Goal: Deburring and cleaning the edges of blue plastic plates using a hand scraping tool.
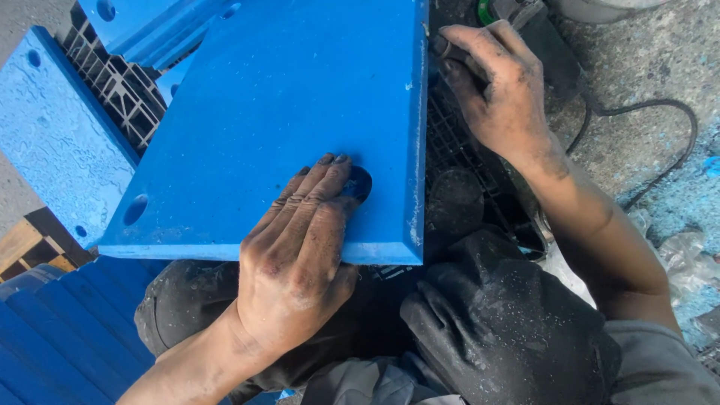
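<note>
A thick blue plastic slab [277, 112] with round holes lies flat before me. My left hand [296, 251] presses down on its near edge, fingers together, tips beside one hole [358, 182]. My right hand [499, 82] grips a dark power tool [536, 30] at the slab's right edge, near the far corner. The tool's working end is hidden by my fingers. A black cable [645, 135] runs from it across the ground.
More blue slabs lie at left [56, 139] and top [150, 26] over a black grid pallet [120, 90]. Another black grid [457, 150] sits under the slab's right side. Blue shavings [682, 195] cover the concrete at right. My dark trousers [495, 315] fill the foreground.
</note>
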